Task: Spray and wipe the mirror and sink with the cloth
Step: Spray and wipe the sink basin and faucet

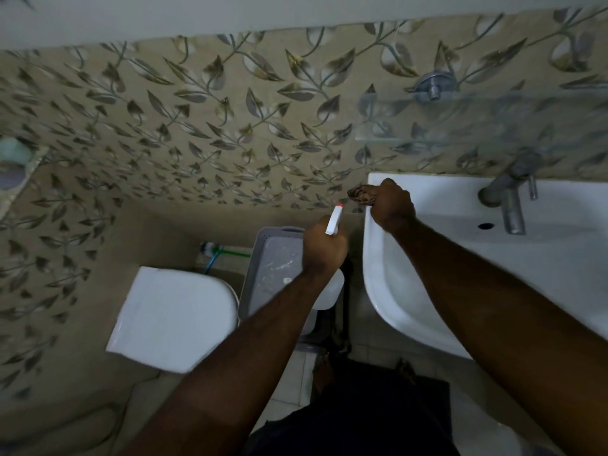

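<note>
My left hand (324,246) grips a white spray bottle (333,220) with a red nozzle tip, held just left of the white sink (427,258); the bottle's body shows below my wrist. My right hand (391,205) is closed on a dark brown patterned cloth (360,195) pressed on the sink's rear left corner, where the rim meets the wall. Most of the cloth is hidden under my fingers. The mirror is not in view.
A metal tap (508,199) stands at the sink's back. A glass shelf (460,120) with a metal bracket hangs above it. A grey plastic basket (273,271) sits between the sink and a white toilet cistern (171,317). Leaf-patterned tiles cover the wall.
</note>
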